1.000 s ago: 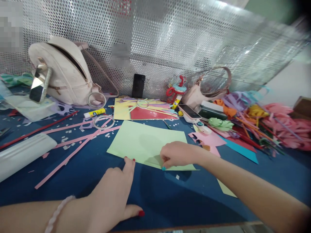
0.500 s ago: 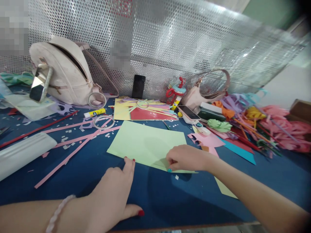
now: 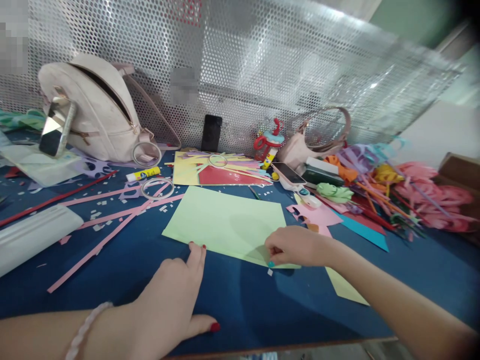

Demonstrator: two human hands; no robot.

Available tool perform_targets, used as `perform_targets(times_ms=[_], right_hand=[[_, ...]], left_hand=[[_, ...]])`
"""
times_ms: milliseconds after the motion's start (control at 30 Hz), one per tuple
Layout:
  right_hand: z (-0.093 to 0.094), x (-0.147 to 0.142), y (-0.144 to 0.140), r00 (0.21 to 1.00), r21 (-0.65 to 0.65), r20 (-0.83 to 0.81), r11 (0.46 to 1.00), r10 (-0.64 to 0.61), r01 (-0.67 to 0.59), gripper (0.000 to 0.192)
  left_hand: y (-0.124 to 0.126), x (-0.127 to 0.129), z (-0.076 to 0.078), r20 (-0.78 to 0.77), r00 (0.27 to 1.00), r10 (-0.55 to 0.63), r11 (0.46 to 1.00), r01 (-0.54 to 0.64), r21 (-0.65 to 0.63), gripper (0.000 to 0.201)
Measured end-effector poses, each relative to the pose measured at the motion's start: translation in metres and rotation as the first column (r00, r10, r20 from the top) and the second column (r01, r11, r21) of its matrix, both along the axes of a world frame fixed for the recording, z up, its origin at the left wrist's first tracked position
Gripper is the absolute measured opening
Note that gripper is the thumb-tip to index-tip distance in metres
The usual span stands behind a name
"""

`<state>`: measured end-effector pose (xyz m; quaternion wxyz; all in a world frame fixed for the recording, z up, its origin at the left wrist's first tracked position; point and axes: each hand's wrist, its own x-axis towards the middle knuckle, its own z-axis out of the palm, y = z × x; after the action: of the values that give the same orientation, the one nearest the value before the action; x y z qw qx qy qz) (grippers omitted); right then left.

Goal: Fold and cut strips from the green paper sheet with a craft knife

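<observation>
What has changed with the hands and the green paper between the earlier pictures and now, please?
The right hand, pinching a small teal-tipped thing against the near edge of the light green sheet, has slid rightward along that edge toward the sheet's near right corner. The left hand stayed flat on the blue table, its fingertips pressing the sheet's near edge. The sheet has hardly moved.
</observation>
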<state>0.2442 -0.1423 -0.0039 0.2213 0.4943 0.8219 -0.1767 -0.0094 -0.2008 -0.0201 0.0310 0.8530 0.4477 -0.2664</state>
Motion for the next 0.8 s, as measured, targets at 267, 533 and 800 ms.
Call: perform_targets(times_ms=[267, 533, 800], right_hand=[[0.001, 0.009, -0.007, 0.999, -0.009, -0.002, 0.999, -0.051, 0.051, 0.011], [-0.001, 0.018, -0.011, 0.992, -0.049, -0.003, 0.991, -0.122, 0.122, 0.013], [-0.005, 0.033, -0.018, 0.984, -0.043, -0.023, 0.984, -0.176, 0.175, 0.013]], left_hand=[[0.001, 0.001, 0.000, -0.013, 1.000, -0.005, 1.000, 0.005, 0.002, 0.102], [0.000, -0.002, -0.006, 0.000, 1.000, 0.006, 1.000, -0.006, 0.029, 0.102], [-0.001, -0.002, -0.002, 0.004, 1.000, 0.008, 1.000, -0.008, 0.007, 0.102]])
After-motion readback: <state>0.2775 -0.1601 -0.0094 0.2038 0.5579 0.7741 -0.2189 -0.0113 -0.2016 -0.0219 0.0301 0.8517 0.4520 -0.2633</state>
